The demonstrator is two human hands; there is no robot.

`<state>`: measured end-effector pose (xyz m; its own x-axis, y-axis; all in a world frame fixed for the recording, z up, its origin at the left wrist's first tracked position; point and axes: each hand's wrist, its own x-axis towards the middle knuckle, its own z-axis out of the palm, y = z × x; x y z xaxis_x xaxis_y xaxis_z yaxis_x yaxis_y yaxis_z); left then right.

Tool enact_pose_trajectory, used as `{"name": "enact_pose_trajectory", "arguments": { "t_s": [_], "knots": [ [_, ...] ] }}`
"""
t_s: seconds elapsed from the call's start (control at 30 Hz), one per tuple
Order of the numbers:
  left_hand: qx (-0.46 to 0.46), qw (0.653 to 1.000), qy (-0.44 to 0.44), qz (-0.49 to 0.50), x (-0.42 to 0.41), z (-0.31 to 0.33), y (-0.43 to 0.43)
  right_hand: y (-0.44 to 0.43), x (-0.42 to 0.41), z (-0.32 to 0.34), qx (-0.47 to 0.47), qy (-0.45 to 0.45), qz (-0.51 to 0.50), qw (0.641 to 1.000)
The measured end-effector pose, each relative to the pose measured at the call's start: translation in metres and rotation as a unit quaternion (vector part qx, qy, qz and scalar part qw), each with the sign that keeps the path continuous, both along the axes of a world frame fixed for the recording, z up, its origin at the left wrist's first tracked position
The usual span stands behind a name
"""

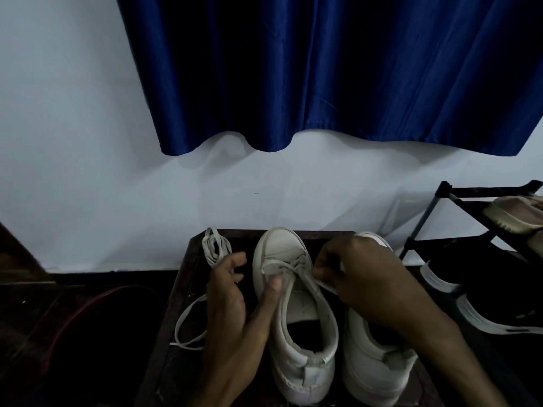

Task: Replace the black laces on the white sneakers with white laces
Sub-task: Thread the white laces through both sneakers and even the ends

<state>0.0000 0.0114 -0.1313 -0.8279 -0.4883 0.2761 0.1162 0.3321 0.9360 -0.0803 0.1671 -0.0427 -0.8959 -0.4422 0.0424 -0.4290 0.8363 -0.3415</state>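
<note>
Two white sneakers stand side by side on a dark wooden table, toes pointing at the wall. The left sneaker has a white lace threaded through its lowest eyelets. My left hand rests beside it, thumb pressing the lace on the tongue, fingers relaxed. My right hand pinches one end of that lace and covers the front of the right sneaker. A coiled white lace lies at the table's far left corner. The lace's other end trails loose over the table's left side.
A blue curtain hangs over the white wall behind the table. A black shoe rack at the right holds dark shoes with white soles and a beige shoe. A red cord curves over the dark floor at the left.
</note>
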Motion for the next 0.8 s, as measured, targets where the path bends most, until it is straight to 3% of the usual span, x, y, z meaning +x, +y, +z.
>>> {"name": "enact_pose_trajectory", "arguments": {
  "t_s": [0.23,0.43,0.57,0.7,0.8],
  "knots": [
    [0.003,0.997,-0.049,-0.061,0.003,0.002,0.006,-0.001,0.001,0.001,0.006,-0.037,0.000,0.999],
    [-0.007,0.997,-0.059,-0.056,0.004,0.003,0.005,0.011,0.015,0.025,0.258,-0.015,0.007,0.966],
    [-0.013,0.997,-0.054,-0.050,0.007,0.002,0.006,0.005,0.014,0.023,0.161,0.013,-0.014,0.987],
    [-0.042,0.998,-0.023,-0.040,0.004,0.003,0.005,0.002,0.001,0.002,0.053,-0.061,-0.006,0.997],
    [-0.065,0.997,-0.015,-0.037,-0.003,0.001,0.001,0.006,-0.004,-0.009,-0.010,-0.055,-0.001,0.998]
  ]
}}
